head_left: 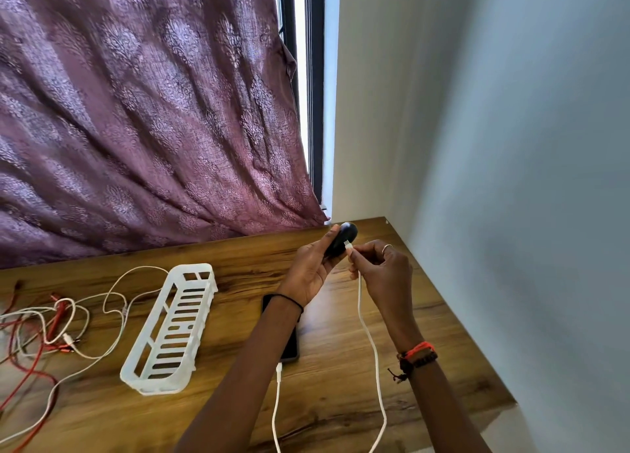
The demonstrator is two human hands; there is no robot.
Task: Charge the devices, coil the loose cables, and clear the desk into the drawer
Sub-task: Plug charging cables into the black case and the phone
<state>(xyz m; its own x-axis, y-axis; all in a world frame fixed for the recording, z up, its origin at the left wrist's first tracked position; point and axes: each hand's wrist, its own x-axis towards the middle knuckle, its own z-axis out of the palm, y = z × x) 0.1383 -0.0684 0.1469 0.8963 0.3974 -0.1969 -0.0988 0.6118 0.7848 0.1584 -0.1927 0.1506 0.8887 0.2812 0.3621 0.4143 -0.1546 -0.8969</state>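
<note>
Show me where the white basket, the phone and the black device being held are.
white basket [169, 330], head view, on its slotted floor.
phone [291, 345], head view, on the dark screen near its lower end.
black device [342, 238], head view, on its rounded body.

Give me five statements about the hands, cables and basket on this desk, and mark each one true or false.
1. The left hand holds a small black device. True.
2. The right hand pinches the plug end of a red cable. False: it is a white cable.
3. The phone on the desk has a white cable in its near end. True.
4. The white slotted basket is full of coiled cables. False: it is empty.
5. The tangle of red and white cables lies right of the basket. False: it lies to its left.
</note>
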